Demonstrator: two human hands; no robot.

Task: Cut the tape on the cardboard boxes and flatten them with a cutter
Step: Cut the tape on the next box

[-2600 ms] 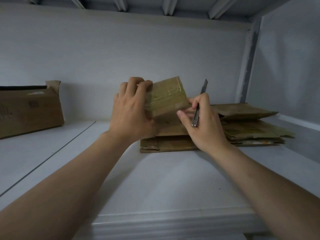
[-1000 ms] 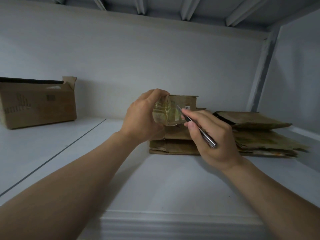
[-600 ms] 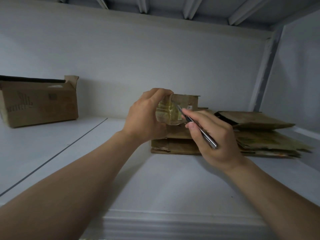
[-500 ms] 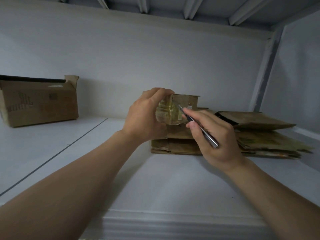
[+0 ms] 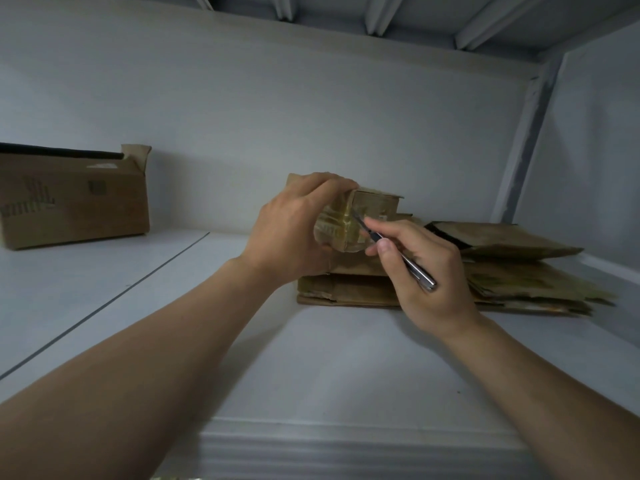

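Observation:
A small cardboard box [image 5: 372, 211] wrapped in shiny tape is held up above the white shelf [image 5: 311, 358]. My left hand [image 5: 294, 230] grips it from the left, fingers curled over its top edge. My right hand [image 5: 422, 271] holds a slim metal cutter [image 5: 398, 254] like a pen. The blade tip touches the taped corner seam of the box, at mid-height. Below the box lies a stack of flattened cardboard [image 5: 346, 289].
A pile of flattened, worn boxes [image 5: 526, 271] spreads to the right against the side wall. An open cardboard box [image 5: 72, 199] stands at the far left of the shelf. The shelf's front lip [image 5: 346, 445] runs across the bottom.
The box was turned from a broad face to a corner facing me. The cutter swung from pointing up to blade on the seam. The blade tip has slid slightly down the taped corner.

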